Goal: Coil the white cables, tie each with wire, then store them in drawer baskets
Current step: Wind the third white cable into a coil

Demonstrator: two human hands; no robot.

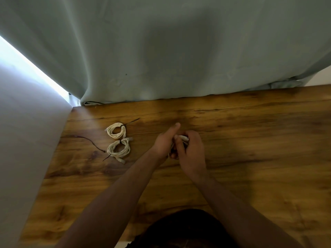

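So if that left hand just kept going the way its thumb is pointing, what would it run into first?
Probably nothing on the table. The left hand points up and away toward the grey-green curtain behind the table's far edge; the wood between looks bare. Depth is hard to judge.

Bare table (250, 140) is lying open to the right of and in front of the hands. To the left, two tied coils (116, 130) (119, 149) are sitting just beside each other, with a loose wire (91, 141) lying left of them. A curtain (161, 51) is hanging along the far edge, and a wall (26, 122) is closing the left side.
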